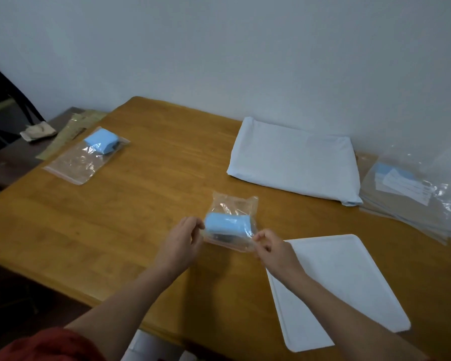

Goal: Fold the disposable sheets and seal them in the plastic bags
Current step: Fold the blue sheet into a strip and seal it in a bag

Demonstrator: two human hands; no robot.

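Note:
A clear plastic bag (233, 207) lies on the wooden table (141, 194) with a folded light-blue sheet (227, 224) inside it. My left hand (181, 243) pinches the bag's near left corner. My right hand (272, 247) pinches its near right corner. A second clear bag (81, 162) holding another folded blue sheet (100, 140) lies at the far left of the table.
A large folded white sheet (294, 160) lies at the back right. A stack of plastic bags (406, 201) sits at the right edge. A white tray (336, 285) lies near my right arm. A dark side table (13, 157) stands to the left.

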